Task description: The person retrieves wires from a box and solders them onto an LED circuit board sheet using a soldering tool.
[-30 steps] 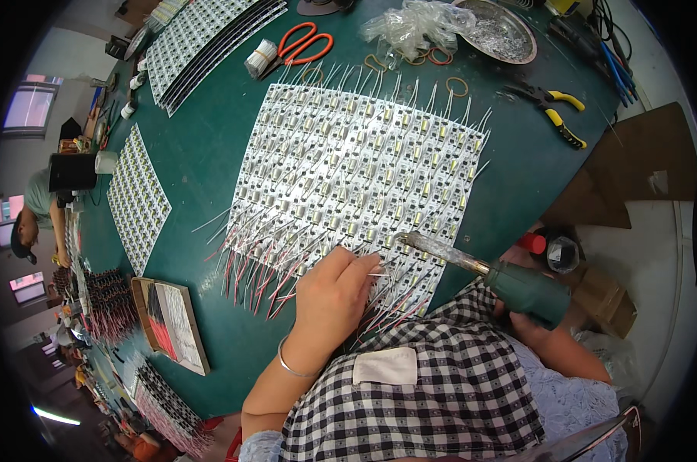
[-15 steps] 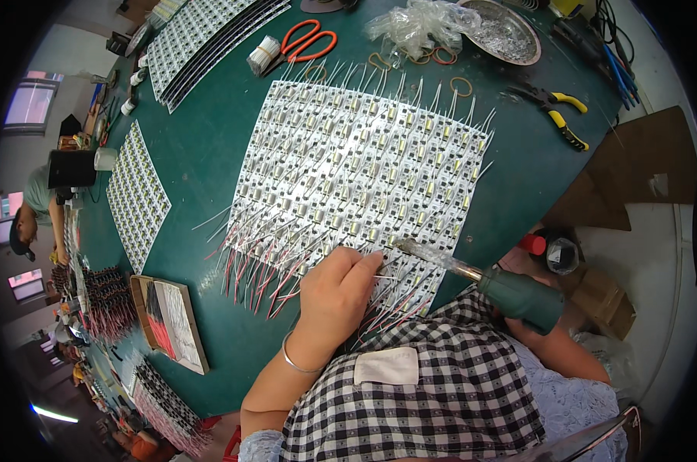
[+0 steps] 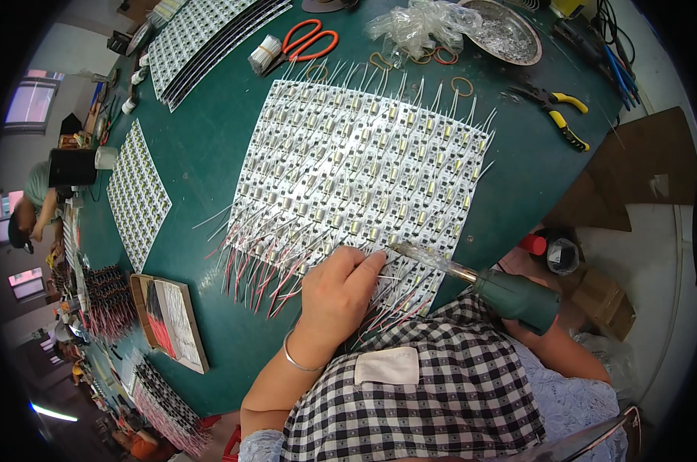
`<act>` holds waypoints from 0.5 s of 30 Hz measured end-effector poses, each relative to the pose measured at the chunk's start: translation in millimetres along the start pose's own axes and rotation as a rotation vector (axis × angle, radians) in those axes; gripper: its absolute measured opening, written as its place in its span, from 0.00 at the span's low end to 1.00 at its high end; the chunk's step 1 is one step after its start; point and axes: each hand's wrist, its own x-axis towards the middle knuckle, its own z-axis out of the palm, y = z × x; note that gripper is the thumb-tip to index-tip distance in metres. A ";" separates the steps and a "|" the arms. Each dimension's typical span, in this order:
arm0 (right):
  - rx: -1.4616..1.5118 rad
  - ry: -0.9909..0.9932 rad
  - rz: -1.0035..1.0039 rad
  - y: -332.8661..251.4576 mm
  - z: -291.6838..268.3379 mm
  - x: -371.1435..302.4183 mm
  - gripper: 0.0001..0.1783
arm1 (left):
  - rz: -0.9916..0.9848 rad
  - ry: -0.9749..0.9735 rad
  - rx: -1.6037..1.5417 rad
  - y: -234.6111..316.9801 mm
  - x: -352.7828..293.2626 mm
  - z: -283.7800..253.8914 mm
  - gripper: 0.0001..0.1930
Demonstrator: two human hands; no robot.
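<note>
White circuit panel (image 3: pixel 348 154), crowded with rows of small components and bristling with thin wires along its far and near edges, lies flat on the green table (image 3: pixel 210 165) in front of the person. At its near edge, among red and white wires, rests the left hand (image 3: pixel 339 291), fingers curled and thumb and forefinger drawn close together; whether they pinch a wire I cannot tell. From the right, the right hand (image 3: pixel 527 337) holds a green-bodied tool (image 3: pixel 518 299), its fingers mostly hidden beneath the body. The metal barrel slants far and left over the panel, bringing its dark tip just beside the left fingertips; contact with the surface cannot be made out. Beyond the panel lie red-handled scissors (image 3: pixel 311 45), a bundle of white sticks (image 3: pixel 266 54) and a crumpled clear plastic bag (image 3: pixel 425 29), with a round metal dish (image 3: pixel 540 52) to its right. Yellow-and-black pliers (image 3: pixel 561 115) lie to the panel's far right. On the left are a second panel (image 3: pixel 137 196), a far stack of panels (image 3: pixel 202 46) and, nearer, an open cardboard box (image 3: pixel 140 296) of red and white wires.
</note>
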 end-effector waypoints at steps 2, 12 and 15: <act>-0.003 0.005 -0.018 -0.1 0.4 1.7 0.14 | 0.001 0.007 -0.003 -0.1 0.3 0.6 0.16; -0.152 -0.121 -0.137 15.6 2.8 4.7 0.17 | 0.022 0.000 0.028 -1.3 1.3 1.8 0.13; -0.242 -0.185 -0.224 6.3 -0.2 9.1 0.17 | 0.007 0.004 0.032 -0.6 0.9 0.9 0.13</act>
